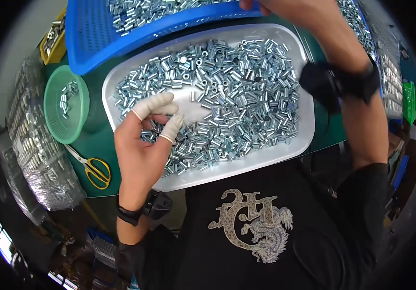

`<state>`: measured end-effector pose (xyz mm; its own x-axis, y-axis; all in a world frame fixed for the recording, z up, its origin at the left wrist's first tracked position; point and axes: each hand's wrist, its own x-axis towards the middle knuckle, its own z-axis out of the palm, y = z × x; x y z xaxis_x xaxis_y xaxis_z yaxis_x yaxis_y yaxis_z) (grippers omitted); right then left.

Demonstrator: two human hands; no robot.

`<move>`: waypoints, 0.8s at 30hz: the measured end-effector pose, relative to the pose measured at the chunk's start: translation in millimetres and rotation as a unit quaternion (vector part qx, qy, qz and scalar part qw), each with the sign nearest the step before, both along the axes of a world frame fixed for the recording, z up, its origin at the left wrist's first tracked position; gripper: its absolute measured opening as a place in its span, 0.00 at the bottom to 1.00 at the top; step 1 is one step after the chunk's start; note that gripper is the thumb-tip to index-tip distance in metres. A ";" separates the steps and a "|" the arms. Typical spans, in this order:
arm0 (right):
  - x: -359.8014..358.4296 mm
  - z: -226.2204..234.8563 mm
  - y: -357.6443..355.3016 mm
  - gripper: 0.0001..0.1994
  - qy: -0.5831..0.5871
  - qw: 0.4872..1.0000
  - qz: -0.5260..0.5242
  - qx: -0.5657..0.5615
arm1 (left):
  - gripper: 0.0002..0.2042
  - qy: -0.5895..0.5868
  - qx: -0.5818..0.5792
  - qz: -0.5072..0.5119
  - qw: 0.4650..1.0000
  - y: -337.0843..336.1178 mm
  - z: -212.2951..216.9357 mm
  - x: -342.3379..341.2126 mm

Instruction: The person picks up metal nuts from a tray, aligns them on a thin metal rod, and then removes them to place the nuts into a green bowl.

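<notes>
My left hand [143,145] hovers above the left part of a white tray [246,159]. White finger cots cover its thumb and some fingers; thumb and fingertips stand apart, and I see nothing between them. Beneath it, small silvery metal sleeves [237,96] fill much of the tray, with a bare white patch beside the fingertips. My right hand [285,7] reaches to the far side, at the near rim of a blue perforated basket [159,34] holding more such sleeves. The top edge of the picture cuts off most of that hand, so its grip is hidden.
To the left, a green bowl [53,104] contains a few sleeves, and yellow-handled scissors [97,171] lie near it on the green table. A yellow bin [48,50] stands at the back left. Plastic-wrapped packs [48,169] line the left side.
</notes>
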<state>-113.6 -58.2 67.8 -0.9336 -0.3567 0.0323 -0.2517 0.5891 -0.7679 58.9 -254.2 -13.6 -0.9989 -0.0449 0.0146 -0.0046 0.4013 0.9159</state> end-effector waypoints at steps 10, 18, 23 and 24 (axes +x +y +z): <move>52.3 -43.9 8.1 0.09 0.205 0.970 0.130 -0.029 | 0.12 0.076 -0.242 -0.137 0.958 8.7 -4.8 -15.0; 90.9 -68.8 29.4 0.07 0.106 0.987 0.122 0.023 | 0.06 0.107 -0.367 -0.243 0.892 23.7 -5.2 -31.4; 100.5 -76.0 27.9 0.06 0.069 0.981 0.175 0.055 | 0.02 0.111 -0.399 -0.279 0.866 23.9 1.3 -30.8; 102.6 -77.4 27.8 0.05 0.055 0.977 0.190 0.076 | 0.02 0.110 -0.400 -0.277 0.867 22.0 1.8 -30.2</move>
